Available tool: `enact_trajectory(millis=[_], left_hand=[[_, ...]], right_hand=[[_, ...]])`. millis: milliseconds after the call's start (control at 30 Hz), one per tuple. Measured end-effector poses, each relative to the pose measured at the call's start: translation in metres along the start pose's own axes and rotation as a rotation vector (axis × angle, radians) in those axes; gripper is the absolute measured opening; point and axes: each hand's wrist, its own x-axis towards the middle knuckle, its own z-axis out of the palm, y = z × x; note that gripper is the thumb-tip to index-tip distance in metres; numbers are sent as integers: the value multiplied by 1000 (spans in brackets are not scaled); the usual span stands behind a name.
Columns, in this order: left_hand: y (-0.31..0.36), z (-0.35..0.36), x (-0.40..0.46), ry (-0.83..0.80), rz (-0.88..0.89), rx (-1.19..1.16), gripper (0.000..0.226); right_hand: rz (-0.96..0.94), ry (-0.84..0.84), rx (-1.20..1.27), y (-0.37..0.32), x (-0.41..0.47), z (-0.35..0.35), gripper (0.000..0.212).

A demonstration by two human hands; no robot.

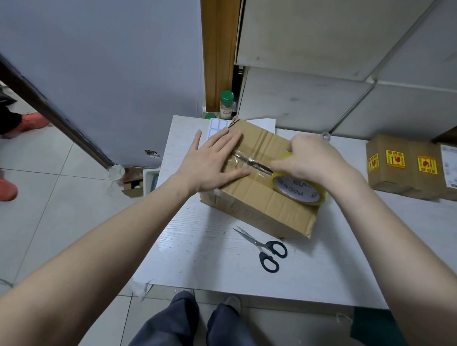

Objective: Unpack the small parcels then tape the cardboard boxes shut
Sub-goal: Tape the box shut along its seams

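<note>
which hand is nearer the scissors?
Right. The right hand grips the tape roll on the cardboard box, up and slightly right of the scissors; the left hand presses the box's far-left end.

A white table (pixel 201 265) stands on a pale tiled floor (pixel 59 212). At its far left edge lies a sheet of white labels (pixel 217 127) with white paper (pixel 265 123) beside it. Beyond them, against a wooden door frame (pixel 216 40), stands a green-capped jar (pixel 226 104). Large grey-white cartons (pixel 332 43) are stacked far right. At far left, someone's orange shoes (pixel 1 189) rest on the floor.
</note>
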Motion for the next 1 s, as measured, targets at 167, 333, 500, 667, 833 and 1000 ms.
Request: enact_trajectory(millis=[167,333,500,667,833,1000], left_hand=[[10,-4,-5,14,49,82,83],[31,10,-10,75,65,21,66],[27,13,-8,63,39,43,70],[29,13,-9,63,20,56,70],[30,10,-11,56,15,46,70],[29,8,-11,44,12,56,71]], right_hand=[[-23,89,-4,1,-4,0,41],[-25,196,-7,5,-10,6,45],[37,143,125,22,-18,11,47],[-30,82,393,46,-32,5,52],[-76,184,448,37,-36,0,54],[-112,241,369,25,-31,-8,54]])
